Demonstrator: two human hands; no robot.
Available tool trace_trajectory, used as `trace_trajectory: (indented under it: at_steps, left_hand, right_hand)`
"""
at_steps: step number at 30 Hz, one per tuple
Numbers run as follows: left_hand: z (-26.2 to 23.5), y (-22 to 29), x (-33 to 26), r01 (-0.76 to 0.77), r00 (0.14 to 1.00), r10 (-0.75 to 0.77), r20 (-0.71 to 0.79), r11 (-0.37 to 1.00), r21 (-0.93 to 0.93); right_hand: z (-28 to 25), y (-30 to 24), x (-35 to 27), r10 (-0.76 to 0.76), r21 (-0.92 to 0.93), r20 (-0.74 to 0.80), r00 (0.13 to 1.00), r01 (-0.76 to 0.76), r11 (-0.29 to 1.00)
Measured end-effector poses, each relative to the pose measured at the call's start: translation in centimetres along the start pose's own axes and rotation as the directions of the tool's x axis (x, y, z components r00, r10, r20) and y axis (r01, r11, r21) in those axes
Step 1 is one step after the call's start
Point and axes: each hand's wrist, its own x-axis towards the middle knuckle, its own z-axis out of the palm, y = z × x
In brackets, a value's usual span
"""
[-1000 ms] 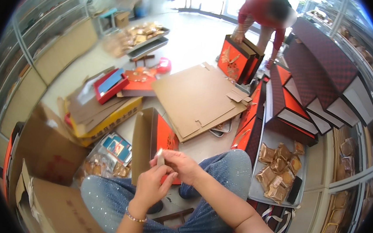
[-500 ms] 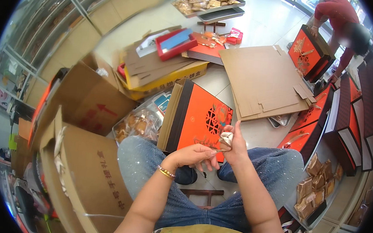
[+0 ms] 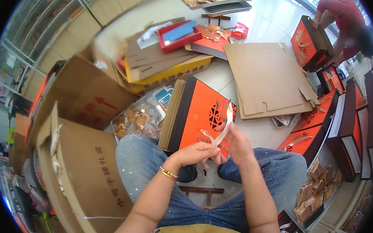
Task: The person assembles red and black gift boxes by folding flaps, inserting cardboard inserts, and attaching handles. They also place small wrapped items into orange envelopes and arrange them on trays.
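A pale cream ribbon [image 3: 223, 131] stands up in a strip in front of an orange and black gift box [image 3: 193, 123] between my knees. My left hand [image 3: 197, 154] is closed on the ribbon's lower part, thumb and forefinger pinching it. Just right of the ribbon is my right hand [image 3: 240, 146], its fingers smeared by motion; whether they touch the ribbon I cannot tell. The box leans upright, its dark cut-out pattern facing up, with a brown cardboard piece [image 3: 172, 115] along its left side.
Large cardboard boxes [image 3: 91, 161] stand at my left, beside a tray of wrapped pastries [image 3: 135, 121]. Flat cardboard sheets [image 3: 268, 79] lie ahead. Gift boxes [image 3: 348, 125] and packed pastries [image 3: 314, 192] line the right. A person in red [image 3: 341, 15] handles another gift box [image 3: 308, 43] at the far right.
The ribbon, bunched in my right palm before, now extends upward as a loose strip. My right hand has turned and blurred, while my left keeps its pinch. The view shifted slightly.
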Motion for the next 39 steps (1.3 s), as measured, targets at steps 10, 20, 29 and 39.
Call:
trace_trajectory:
  at_steps: [10, 20, 29, 39]
  left_hand:
    - [-0.2, -0.1, -0.6, 0.181, 0.98, -0.167, -0.111, 0.973, 0.142]
    - [-4.6, 5.9, -7.4, -0.094, 0.983, 0.131, -0.132, 0.963, 0.254]
    - [-13.1, 5.8, -7.3, -0.7, 0.568, 0.051, -0.821, 0.555, -0.45]
    - [-14.3, -5.6, 3.1, 0.391, 0.425, 0.28, -0.861, 0.801, 0.453]
  right_hand:
    - [0.0, -1.0, 1.2, -0.053, 0.435, -0.182, 0.982, 0.129, 0.891]
    - [-3.3, -10.4, -6.0, -0.495, 0.257, -0.391, 0.776, 0.609, 0.75]
    - [-4.9, -10.2, -4.7, -0.508, 0.136, -0.537, 0.673, 0.664, 0.736]
    - [-1.3, -7.1, -3.1, -0.491, -0.298, -0.303, 0.817, 0.408, 0.863]
